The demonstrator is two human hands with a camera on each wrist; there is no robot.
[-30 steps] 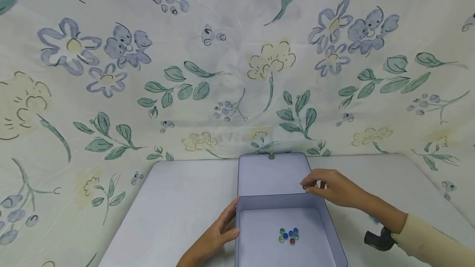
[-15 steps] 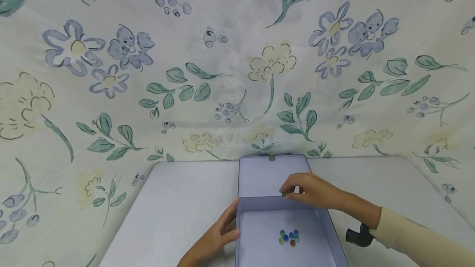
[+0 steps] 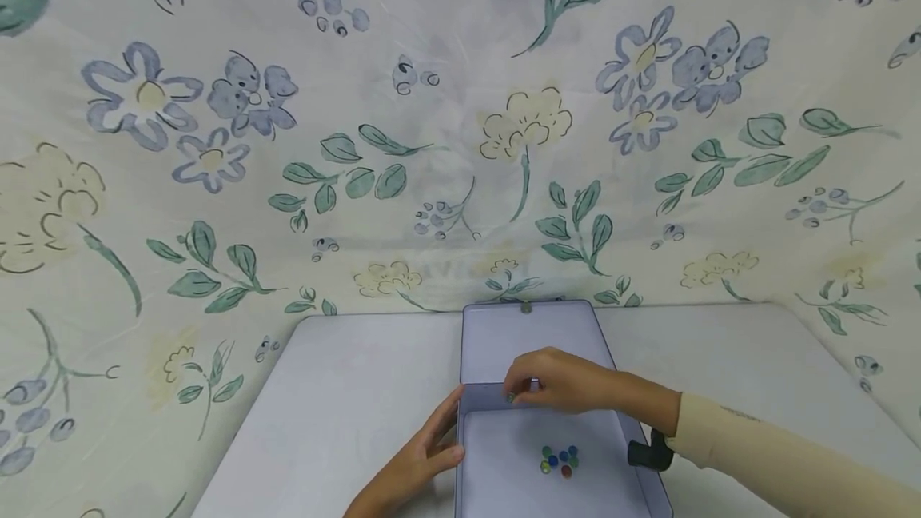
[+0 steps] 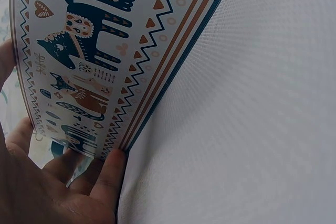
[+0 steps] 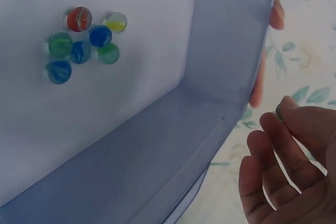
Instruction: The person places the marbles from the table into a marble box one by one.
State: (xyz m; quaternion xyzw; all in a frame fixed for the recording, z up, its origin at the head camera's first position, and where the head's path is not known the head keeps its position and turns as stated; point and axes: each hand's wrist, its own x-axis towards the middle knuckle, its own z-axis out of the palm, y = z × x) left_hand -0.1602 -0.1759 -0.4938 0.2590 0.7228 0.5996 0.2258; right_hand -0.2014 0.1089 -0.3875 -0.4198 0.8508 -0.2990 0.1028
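Observation:
My right hand pinches a small green glass marble between thumb and fingertips, over the far left part of a pale lilac open box. Only a sliver of that marble shows in the right wrist view. On the box floor lies a loose cluster of several marbles: one red, one yellow, the others blue or green. My left hand rests against the box's left side, its fingers extended along the animal-patterned outer wall.
The box lid lies folded back behind the box, a small round metal piece at its far edge. Underneath is a white table, backed by a floral sheet. A black device sits at my right wrist.
My right hand has moved left with the marble, from the lid's right edge to over the far left of the box. My left hand and the marbles in the box have stayed put.

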